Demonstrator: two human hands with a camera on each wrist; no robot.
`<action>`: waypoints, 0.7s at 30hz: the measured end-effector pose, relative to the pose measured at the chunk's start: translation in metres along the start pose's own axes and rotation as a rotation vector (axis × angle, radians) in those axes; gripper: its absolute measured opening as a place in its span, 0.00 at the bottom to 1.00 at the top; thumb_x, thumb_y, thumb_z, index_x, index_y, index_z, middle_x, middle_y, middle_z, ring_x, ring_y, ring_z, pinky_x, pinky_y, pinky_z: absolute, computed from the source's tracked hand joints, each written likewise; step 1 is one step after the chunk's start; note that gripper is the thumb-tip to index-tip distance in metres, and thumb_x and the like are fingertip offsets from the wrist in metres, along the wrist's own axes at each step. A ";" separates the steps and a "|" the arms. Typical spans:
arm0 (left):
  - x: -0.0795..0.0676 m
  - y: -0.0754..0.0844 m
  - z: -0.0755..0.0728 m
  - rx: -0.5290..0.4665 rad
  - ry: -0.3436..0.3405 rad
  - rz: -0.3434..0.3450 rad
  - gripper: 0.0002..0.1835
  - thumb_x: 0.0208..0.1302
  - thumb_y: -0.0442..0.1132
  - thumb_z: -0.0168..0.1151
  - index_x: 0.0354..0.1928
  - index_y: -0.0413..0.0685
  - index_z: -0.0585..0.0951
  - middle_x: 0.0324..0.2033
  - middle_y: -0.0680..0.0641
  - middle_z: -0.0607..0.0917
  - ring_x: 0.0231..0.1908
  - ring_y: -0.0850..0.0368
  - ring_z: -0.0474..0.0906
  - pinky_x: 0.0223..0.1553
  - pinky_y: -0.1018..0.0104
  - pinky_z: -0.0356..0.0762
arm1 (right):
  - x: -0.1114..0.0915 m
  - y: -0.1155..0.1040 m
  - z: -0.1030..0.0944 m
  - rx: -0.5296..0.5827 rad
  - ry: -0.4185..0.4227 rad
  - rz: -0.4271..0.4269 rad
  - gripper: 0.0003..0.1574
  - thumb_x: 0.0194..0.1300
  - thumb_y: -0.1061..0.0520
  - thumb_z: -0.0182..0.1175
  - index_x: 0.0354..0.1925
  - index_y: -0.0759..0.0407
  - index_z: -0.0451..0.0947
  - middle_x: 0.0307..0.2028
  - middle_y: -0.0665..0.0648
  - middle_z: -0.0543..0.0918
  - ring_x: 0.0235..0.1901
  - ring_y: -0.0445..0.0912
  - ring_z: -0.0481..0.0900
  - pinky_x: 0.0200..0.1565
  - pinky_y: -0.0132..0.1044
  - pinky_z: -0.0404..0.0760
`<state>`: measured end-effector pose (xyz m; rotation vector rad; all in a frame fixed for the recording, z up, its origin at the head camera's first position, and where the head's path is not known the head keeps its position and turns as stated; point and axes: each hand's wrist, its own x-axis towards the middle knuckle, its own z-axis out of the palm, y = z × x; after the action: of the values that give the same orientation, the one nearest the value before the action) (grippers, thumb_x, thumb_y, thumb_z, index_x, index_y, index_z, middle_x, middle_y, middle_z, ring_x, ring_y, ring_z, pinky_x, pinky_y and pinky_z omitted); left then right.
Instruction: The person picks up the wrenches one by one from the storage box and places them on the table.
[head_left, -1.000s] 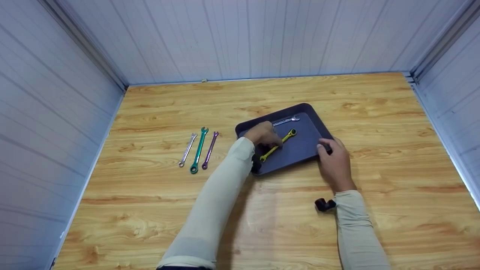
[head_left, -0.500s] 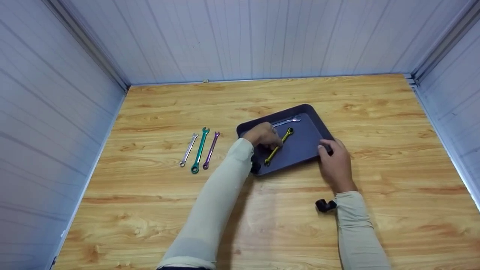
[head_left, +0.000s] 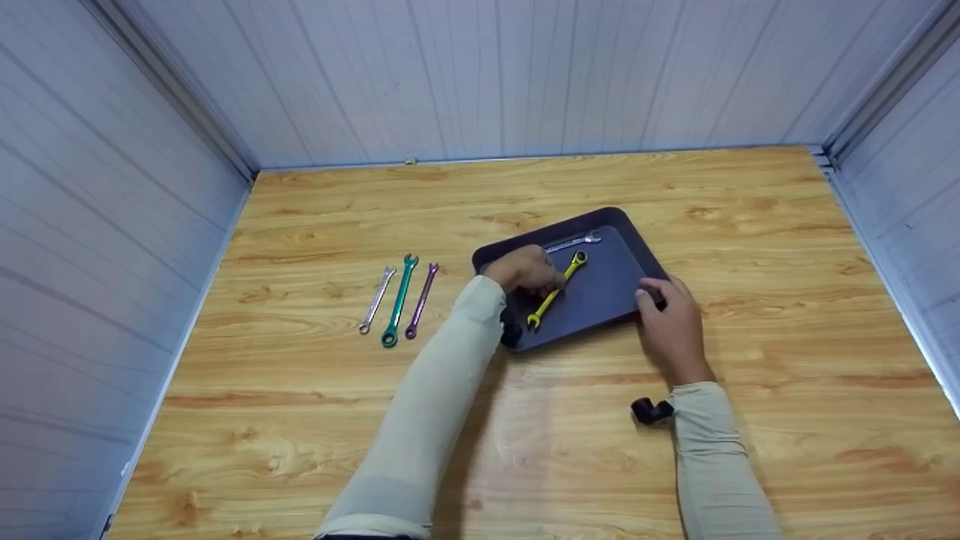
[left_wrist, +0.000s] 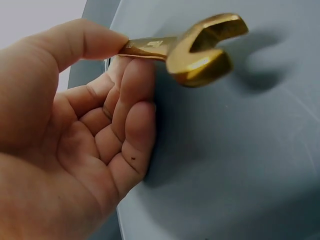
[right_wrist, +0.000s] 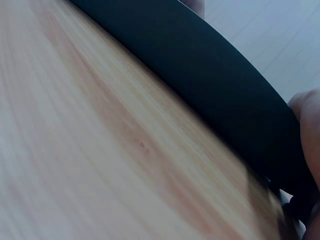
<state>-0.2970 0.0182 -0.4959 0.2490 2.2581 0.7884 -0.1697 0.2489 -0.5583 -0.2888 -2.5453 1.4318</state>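
My left hand (head_left: 534, 271) pinches a gold-yellow combination wrench (head_left: 553, 295) by its middle, over the floor of a dark grey tray (head_left: 611, 289). In the left wrist view the wrench's open end (left_wrist: 200, 55) juts out past the thumb and casts a shadow on the tray floor below. The other fingers are curled under the thumb. A silver wrench (head_left: 574, 244) lies in the tray near its far wall, its left end hidden behind my left hand. My right hand (head_left: 670, 319) grips the tray's near right corner, thumb over the rim; the right wrist view shows the tray's outer wall (right_wrist: 200, 80).
Left of the tray, three wrenches lie side by side on the wooden table (head_left: 300, 420): a silver one (head_left: 376, 301), a green one (head_left: 400, 301) and a purple one (head_left: 422, 301). White panel walls (head_left: 525, 82) close off the back and both sides.
The yellow wrench has turned to a steeper angle in my left hand, its ring end shifting left and up. My right hand and the tray have stayed in place.
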 end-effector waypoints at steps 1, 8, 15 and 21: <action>0.000 0.000 0.000 -0.007 0.001 0.002 0.16 0.66 0.45 0.65 0.22 0.47 0.82 0.21 0.51 0.82 0.23 0.58 0.75 0.28 0.67 0.72 | 0.000 0.000 0.000 0.001 0.000 0.004 0.25 0.74 0.46 0.55 0.59 0.59 0.80 0.69 0.64 0.67 0.70 0.59 0.61 0.70 0.53 0.58; 0.000 -0.005 0.003 -0.142 0.027 0.030 0.13 0.64 0.42 0.66 0.22 0.48 0.81 0.22 0.50 0.83 0.23 0.58 0.76 0.28 0.66 0.74 | 0.000 0.000 0.002 0.008 -0.004 0.020 0.25 0.74 0.46 0.56 0.59 0.59 0.80 0.70 0.64 0.67 0.71 0.59 0.61 0.71 0.53 0.57; 0.000 -0.014 -0.001 -0.339 -0.036 0.075 0.09 0.65 0.39 0.63 0.26 0.50 0.79 0.23 0.48 0.83 0.25 0.57 0.78 0.30 0.66 0.76 | 0.001 0.000 0.002 0.007 -0.010 0.025 0.25 0.74 0.45 0.55 0.60 0.59 0.79 0.71 0.63 0.66 0.71 0.58 0.60 0.71 0.52 0.56; 0.005 -0.019 -0.002 -0.440 -0.103 0.123 0.07 0.66 0.37 0.59 0.29 0.49 0.77 0.23 0.52 0.78 0.26 0.59 0.74 0.30 0.68 0.73 | 0.001 0.002 0.002 -0.001 0.008 -0.003 0.24 0.74 0.46 0.56 0.59 0.59 0.80 0.69 0.64 0.68 0.70 0.59 0.62 0.70 0.54 0.58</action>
<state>-0.3004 0.0039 -0.5091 0.2138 1.9279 1.2798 -0.1709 0.2486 -0.5609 -0.2904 -2.5391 1.4259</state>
